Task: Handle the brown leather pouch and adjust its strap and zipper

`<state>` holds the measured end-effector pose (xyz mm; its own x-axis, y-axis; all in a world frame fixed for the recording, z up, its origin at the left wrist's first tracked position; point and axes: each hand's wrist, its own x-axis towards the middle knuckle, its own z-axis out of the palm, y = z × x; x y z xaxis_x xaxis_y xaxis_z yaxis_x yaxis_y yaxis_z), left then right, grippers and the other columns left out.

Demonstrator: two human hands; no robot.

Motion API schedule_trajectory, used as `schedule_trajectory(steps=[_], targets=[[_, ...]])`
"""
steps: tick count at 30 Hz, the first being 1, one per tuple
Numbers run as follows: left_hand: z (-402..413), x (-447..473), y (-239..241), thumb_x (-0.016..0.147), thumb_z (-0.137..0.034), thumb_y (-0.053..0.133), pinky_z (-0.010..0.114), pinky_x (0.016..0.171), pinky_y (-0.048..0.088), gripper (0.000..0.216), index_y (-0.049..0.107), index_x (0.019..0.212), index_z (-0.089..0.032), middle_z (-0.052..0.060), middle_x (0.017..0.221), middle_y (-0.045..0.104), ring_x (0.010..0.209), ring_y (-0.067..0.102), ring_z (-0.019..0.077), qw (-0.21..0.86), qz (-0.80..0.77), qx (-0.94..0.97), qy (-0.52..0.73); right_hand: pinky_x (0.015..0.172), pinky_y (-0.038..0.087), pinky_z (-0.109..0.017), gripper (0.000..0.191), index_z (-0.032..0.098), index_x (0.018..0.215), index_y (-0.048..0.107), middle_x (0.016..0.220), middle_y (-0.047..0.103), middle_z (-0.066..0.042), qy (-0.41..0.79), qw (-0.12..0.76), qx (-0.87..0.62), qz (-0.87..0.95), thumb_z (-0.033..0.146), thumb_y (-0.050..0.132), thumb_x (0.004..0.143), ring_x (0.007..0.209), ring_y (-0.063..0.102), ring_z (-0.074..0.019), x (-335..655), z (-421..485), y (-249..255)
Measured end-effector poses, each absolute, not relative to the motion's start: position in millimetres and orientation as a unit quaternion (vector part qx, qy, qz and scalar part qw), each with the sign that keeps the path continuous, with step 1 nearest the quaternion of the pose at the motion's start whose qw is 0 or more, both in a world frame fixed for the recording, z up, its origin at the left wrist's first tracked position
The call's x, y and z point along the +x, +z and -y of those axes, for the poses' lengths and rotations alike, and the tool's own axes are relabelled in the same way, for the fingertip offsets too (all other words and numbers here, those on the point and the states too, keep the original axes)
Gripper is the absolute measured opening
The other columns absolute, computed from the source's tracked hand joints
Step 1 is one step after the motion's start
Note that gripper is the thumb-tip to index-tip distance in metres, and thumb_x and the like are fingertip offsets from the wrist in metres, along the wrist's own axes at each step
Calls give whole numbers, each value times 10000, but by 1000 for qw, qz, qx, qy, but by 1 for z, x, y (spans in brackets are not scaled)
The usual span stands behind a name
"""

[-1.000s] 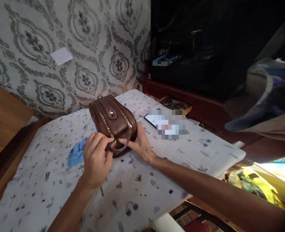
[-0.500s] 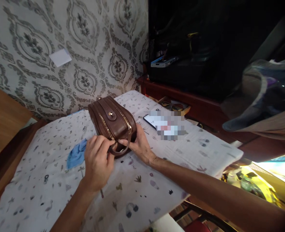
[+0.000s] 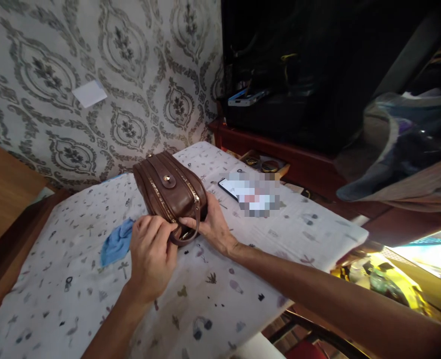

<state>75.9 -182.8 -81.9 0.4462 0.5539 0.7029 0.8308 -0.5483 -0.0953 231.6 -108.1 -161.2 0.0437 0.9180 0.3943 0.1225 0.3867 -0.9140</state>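
A brown leather pouch (image 3: pixel 170 189) with gold zips and a short loop strap lies on a white patterned cloth (image 3: pixel 223 294) covering the table. My left hand (image 3: pixel 151 257) is closed, its fingertips pinched at the near end of the pouch by the zip and strap. My right hand (image 3: pixel 213 227) grips the pouch's near right corner, thumb on the strap's base. A crumpled blue cloth (image 3: pixel 116 242) lies just left of my left hand.
A phone (image 3: pixel 229 187) and blurred papers (image 3: pixel 255 192) lie on the cloth right of the pouch. Behind stand a patterned wall, a dark red-edged cabinet (image 3: pixel 280 149) with small tins, and draped fabric (image 3: pixel 403 149) at right. The table's edge drops off at lower right.
Both hands stay at the pouch's near end with little movement; my left fingers have shifted slightly at the zip. The view has drifted a little to the right.
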Motion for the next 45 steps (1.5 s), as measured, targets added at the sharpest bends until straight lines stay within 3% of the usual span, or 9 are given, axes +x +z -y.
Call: schedule_trajectory(steps=[11, 16, 18, 23, 28, 33, 39, 45], targets=[[186, 77, -76, 861, -20, 526, 411, 832, 420, 191, 563, 843, -207, 31, 793, 601, 813, 538, 232, 230, 415, -836, -274, 1114, 430, -569, 933, 183, 1369, 500, 1318, 602, -151, 338, 574, -440, 602, 714, 820, 672, 1261, 548, -357, 231, 109, -160], [186, 83, -74, 868, -86, 560, 471, 880, 408, 116, 594, 851, -195, 61, 813, 621, 853, 552, 277, 308, 431, -817, -227, 1098, 446, -560, 887, 191, 1384, 496, 1307, 612, -141, 324, 568, -443, 614, 671, 815, 710, 1241, 562, -346, 233, 110, -159], [183, 91, -73, 873, -120, 595, 494, 909, 397, 77, 623, 919, -175, 89, 887, 664, 891, 569, 293, 337, 435, -803, -229, 1095, 450, -558, 853, 192, 1390, 496, 1313, 611, -146, 317, 566, -441, 620, 635, 807, 731, 1240, 564, -346, 233, 109, -161], [170, 115, -70, 918, -196, 614, 537, 960, 369, 357, 610, 1270, -134, 137, 1074, 711, 1006, 597, 325, 355, 428, -803, -217, 1097, 459, -553, 755, 198, 1424, 475, 1335, 611, -147, 305, 567, -434, 630, 459, 749, 770, 1246, 568, -343, 231, 105, -169], [159, 132, -65, 881, -85, 576, 495, 932, 398, 269, 675, 1120, -158, 118, 1088, 736, 1041, 608, 316, 334, 421, -816, -214, 1091, 468, -557, 694, 165, 1399, 498, 1328, 613, -166, 315, 570, -442, 617, 353, 697, 761, 1224, 581, -343, 229, 106, -169], [150, 129, -65, 792, -34, 617, 447, 832, 433, 236, 685, 961, -184, 68, 1005, 749, 964, 625, 295, 267, 431, -824, -254, 1089, 468, -561, 742, 172, 1424, 470, 1317, 606, -152, 315, 561, -439, 627, 396, 727, 765, 1235, 570, -342, 230, 109, -164], [142, 121, -70, 938, -176, 584, 405, 833, 456, 137, 714, 954, -214, 39, 914, 765, 900, 664, 241, 200, 444, -803, -343, 1118, 429, -591, 904, 153, 1512, 388, 1396, 557, -196, 334, 513, -427, 665, 587, 748, 805, 1300, 526, -367, 240, 108, -161], [141, 119, -71, 981, -271, 579, 387, 842, 464, 158, 723, 942, -218, 35, 906, 774, 889, 679, 225, 154, 453, -794, -375, 1177, 395, -567, 921, 161, 1549, 352, 1410, 534, -191, 337, 512, -391, 687, 701, 655, 867, 1335, 506, -345, 249, 105, -165]])
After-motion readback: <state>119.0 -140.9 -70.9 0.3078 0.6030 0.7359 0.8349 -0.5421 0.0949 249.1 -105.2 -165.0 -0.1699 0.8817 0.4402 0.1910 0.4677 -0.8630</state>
